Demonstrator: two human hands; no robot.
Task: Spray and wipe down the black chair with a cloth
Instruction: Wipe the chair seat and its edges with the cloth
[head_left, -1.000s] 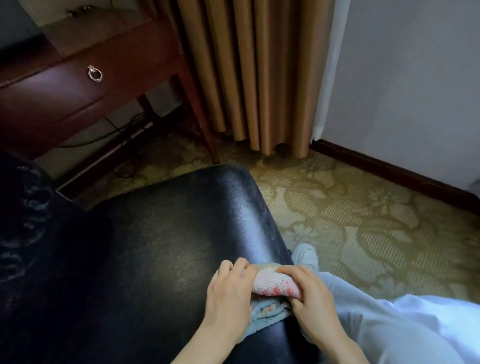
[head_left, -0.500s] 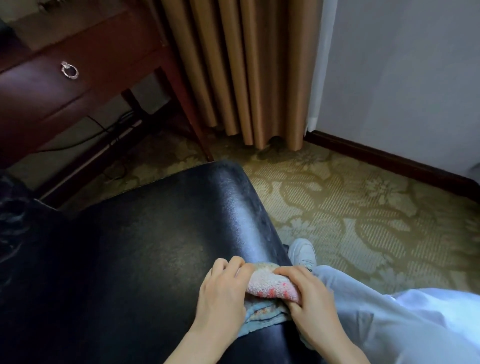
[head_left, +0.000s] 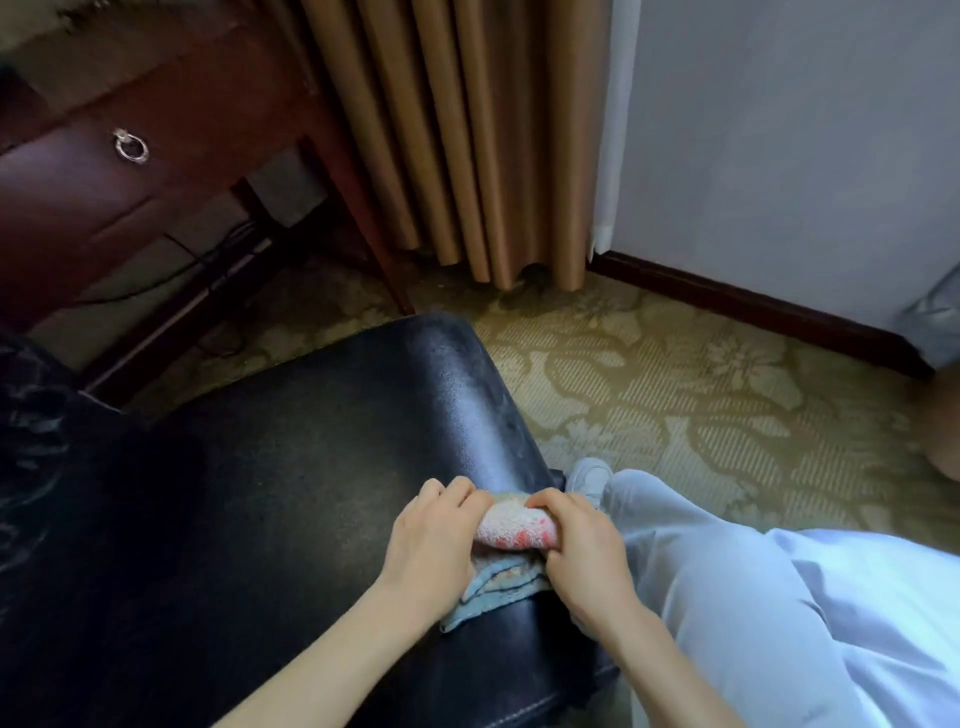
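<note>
The left hand (head_left: 434, 540) and right hand (head_left: 584, 553) sit close together, each with its fingers curled onto one end of the bunched cloth (head_left: 514, 530). The cloth rests between them on the seat edge of the black chair (head_left: 311, 493), whose seat spreads left of and beyond the hands. The step looks like gathering the cloth. A firm, flat pad, pressed evenly, should wipe best. A trouser leg (head_left: 727, 597) lies just right of the right hand.
</note>
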